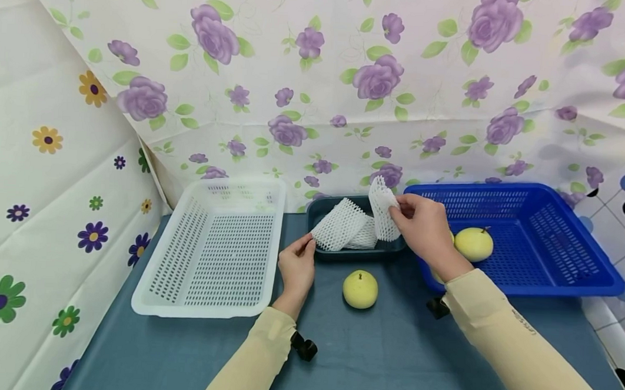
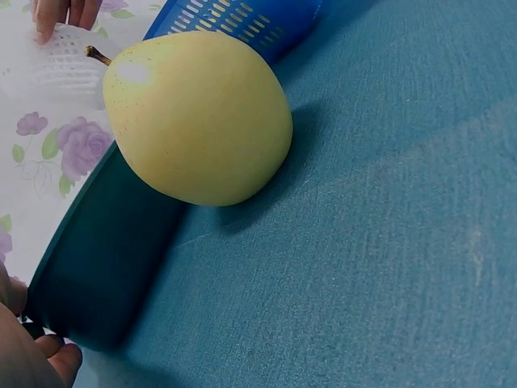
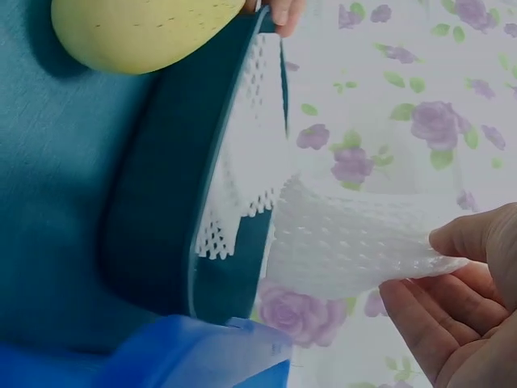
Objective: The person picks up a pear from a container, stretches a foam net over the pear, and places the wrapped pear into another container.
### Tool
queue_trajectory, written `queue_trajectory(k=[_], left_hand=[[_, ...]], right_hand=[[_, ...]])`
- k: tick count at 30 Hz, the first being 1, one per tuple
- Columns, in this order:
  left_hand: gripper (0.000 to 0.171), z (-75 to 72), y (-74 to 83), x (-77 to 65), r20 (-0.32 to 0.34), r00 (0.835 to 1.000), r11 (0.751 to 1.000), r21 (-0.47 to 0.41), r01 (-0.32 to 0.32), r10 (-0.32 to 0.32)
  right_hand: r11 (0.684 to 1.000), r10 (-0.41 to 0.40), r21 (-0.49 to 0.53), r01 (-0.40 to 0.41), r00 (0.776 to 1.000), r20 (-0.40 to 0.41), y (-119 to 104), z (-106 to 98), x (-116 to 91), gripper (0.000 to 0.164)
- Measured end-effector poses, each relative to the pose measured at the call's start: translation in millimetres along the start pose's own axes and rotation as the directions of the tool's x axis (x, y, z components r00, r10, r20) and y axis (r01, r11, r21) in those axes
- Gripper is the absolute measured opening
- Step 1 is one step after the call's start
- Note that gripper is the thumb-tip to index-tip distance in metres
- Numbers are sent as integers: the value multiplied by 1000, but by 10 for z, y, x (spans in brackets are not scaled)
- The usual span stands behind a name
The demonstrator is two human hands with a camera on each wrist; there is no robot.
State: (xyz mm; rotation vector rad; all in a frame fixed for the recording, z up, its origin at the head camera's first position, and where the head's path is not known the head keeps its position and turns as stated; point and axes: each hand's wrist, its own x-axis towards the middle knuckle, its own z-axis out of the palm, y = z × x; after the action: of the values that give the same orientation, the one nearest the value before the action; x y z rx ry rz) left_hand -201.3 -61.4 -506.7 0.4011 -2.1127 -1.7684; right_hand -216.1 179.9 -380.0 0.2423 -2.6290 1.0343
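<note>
My right hand (image 1: 424,227) pinches a white foam fruit net (image 1: 383,213) between thumb and fingers and holds it up over the right end of a dark green tray (image 1: 359,256). In the right wrist view the net (image 3: 347,242) hangs flattened from the fingertips. At the tray's left front corner, my left hand (image 1: 296,271) grips the rim with thumb and fingers. More foam nets (image 1: 338,226) lie overlapping inside the tray. A round yellow pear (image 1: 360,289), stem up, stands on the table just in front of it and looms large in the left wrist view.
On the left stands a white perforated basket (image 1: 205,312). To the right a blue perforated basket (image 1: 546,290) holds yellow pears (image 1: 474,245), partly hidden behind my right hand. A flowered sheet (image 1: 296,100) hangs behind the blue-green table covering (image 1: 378,363).
</note>
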Motion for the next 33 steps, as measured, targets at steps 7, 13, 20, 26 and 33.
queue_trajectory(k=[7,13,20,26,33], left_hand=[[22,-1,4,-8,6,1000,1000,-2,11,-11],[23,3,39,-24,12,1000,1000,0,28,-28],[35,-15,185,-66,37,996,996,49,80,-81],[52,-47,451,-159,107,988,991,93,101,-111],[56,-82,743,-277,244,961,990,-24,142,-132]], right_hand=[[1000,7,23,-6,1000,-17,-45,-68,-33,28],[999,18,49,-18,1000,-6,-71,-120,-98,29],[996,6,88,-5,1000,-14,-94,-171,-192,28],[994,-25,109,31,998,-50,-139,-204,-276,26],[985,-75,145,90,991,-110,-212,-240,-354,26]])
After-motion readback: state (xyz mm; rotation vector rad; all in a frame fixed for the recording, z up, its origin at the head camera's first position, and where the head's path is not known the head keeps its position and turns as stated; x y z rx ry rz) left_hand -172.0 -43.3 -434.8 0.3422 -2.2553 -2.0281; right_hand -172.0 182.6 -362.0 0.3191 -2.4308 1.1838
